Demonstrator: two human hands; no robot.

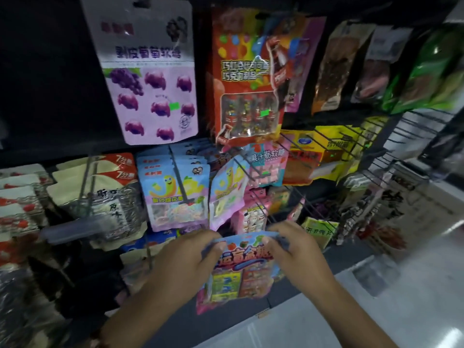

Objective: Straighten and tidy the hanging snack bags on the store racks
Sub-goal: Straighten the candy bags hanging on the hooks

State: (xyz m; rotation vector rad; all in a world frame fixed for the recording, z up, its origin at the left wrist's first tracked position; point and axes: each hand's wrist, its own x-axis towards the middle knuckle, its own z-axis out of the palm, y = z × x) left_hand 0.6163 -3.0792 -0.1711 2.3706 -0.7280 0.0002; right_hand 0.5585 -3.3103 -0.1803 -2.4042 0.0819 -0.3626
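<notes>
- The left hand (187, 257) and right hand (296, 247) are bare: no gloves, rings or watch show.
- Both forearms are bare up to the frame's lower edge, with no sleeve in view.
- The fingers (213, 243) have short, unpainted nails, though blur softens them.

Glossy light-blue snack bag with red lettering and a yellow and red panel (244, 266): front-facing, roughly upright, low on rack, top corners pinched. Above: blue banana-print bags (175, 189) stacked on a peg; lilac grape-print bag (150, 79) hangs slightly tilted.
</notes>
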